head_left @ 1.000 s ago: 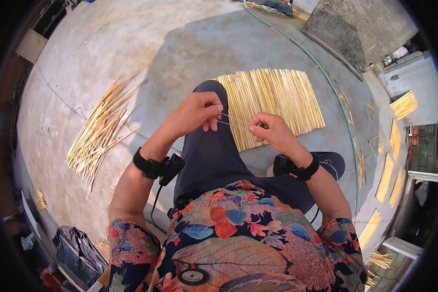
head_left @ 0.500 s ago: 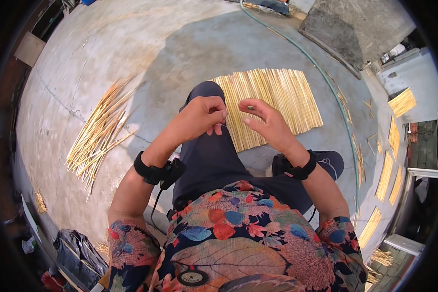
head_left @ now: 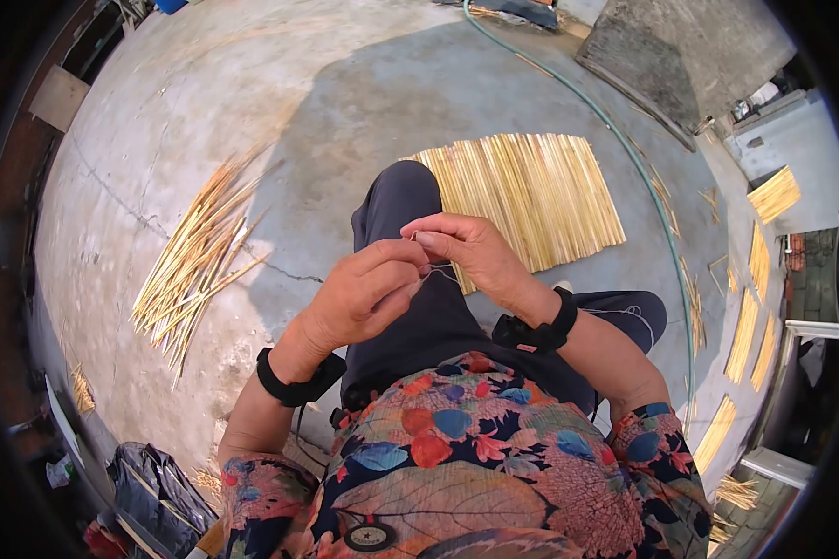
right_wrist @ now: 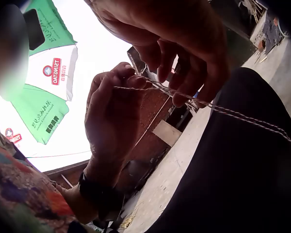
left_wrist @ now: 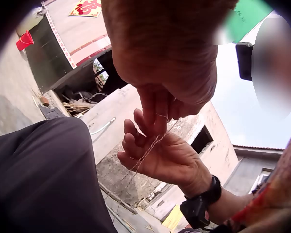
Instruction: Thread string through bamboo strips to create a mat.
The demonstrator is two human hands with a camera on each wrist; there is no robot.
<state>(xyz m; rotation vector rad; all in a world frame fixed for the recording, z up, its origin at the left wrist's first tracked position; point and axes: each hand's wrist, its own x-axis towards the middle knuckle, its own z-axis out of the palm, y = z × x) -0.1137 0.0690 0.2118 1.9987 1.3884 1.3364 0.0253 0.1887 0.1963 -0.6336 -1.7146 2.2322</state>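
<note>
Pale twisted string (right_wrist: pixel 242 115) was at the fingertips of the left hand (head_left: pixel 368 284) and right hand (head_left: pixel 475 256), over a dark-trousered leg (head_left: pixel 415 326); each grip was a thumb-and-finger pinch on it. Just beyond the leg, a mat of yellow stalks (head_left: pixel 536 196) lay on the concrete floor (head_left: pixel 391 102).

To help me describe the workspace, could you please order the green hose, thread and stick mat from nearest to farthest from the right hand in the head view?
1. Thread, at the right hand itself.
2. Stick mat, on the ground just beyond.
3. Green hose, past the mat, farther right.
</note>
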